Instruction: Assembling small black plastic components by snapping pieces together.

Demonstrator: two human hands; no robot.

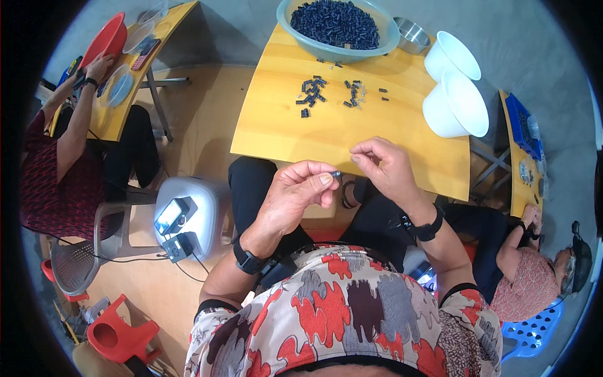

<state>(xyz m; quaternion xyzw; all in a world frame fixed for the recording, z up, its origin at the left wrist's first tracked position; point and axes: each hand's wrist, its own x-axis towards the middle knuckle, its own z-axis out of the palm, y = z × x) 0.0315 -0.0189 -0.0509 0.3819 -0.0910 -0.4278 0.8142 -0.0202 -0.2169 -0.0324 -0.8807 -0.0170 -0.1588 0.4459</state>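
My left hand [295,191] pinches a small dark plastic part [336,174] between thumb and forefinger, above my lap at the near edge of the yellow table [352,135]. My right hand [383,164] is close to its right, fingers curled and pinched as if on something tiny; what it holds is hidden. Two small heaps of dark parts [311,92] [353,93] lie on the table further away. A pale green basin [339,28] full of the same dark parts stands at the far edge.
Two white bowls [455,94] stand at the table's right, a small steel bowl [412,34] behind them. A person sits at another yellow table [119,81] on the left with a red basin [105,39]. Another person [534,270] sits at the right. A grey stool [188,217] carries a device.
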